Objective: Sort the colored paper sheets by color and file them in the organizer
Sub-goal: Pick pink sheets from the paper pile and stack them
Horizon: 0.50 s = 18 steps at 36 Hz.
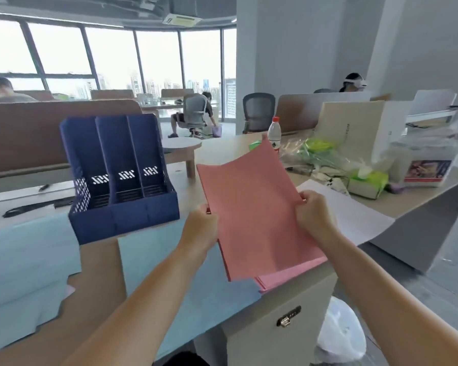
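A stack of salmon-red paper sheets [251,207] is lifted off the desk, tilted away from me. My left hand [200,228] grips its left edge and my right hand [313,215] pinches its right edge. Under it, lighter pink sheets [291,273] lie on the desk's corner. Light blue sheets [191,276] are spread on the desk in front of me, with more light blue sheets [24,260] to the left. The dark blue organizer [122,178] with three upright slots stands behind them, to the left of the held stack; its slots look empty.
White sheets [354,215] lie to the right of the stack. Behind are a red-capped bottle [274,133], plastic wrapping, a green tissue pack [368,180] and cardboard boxes [354,133]. A white bin bag [341,336] sits on the floor beside the drawer cabinet [275,320].
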Motion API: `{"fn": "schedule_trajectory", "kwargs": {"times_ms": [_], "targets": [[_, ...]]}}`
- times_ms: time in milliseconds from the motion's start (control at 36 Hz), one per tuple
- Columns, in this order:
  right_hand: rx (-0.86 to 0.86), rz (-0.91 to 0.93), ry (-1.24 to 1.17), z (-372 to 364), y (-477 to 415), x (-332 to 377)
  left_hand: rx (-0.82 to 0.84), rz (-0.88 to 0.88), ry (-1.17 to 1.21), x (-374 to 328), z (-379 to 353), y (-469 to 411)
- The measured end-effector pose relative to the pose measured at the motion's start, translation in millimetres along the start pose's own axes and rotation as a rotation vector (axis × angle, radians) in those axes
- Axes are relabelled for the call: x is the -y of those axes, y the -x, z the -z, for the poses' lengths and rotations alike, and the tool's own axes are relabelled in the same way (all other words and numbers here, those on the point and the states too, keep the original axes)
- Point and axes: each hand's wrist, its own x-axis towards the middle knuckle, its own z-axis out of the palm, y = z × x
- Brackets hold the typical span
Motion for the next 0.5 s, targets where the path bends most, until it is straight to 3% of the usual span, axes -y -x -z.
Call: {"fn": "schedule_trajectory", "kwargs": {"times_ms": [278, 500], "targets": [[0.079, 0.048, 0.157, -5.5, -63.1, -58.0, -0.075, 0.018, -0.185, 33.8, -54.7, -47.8], [0.173, 0.026, 0.215, -14.8, -70.4, -64.8, -0.144, 0.036, -0.347, 35.3, -65.8, -43.6]]}}
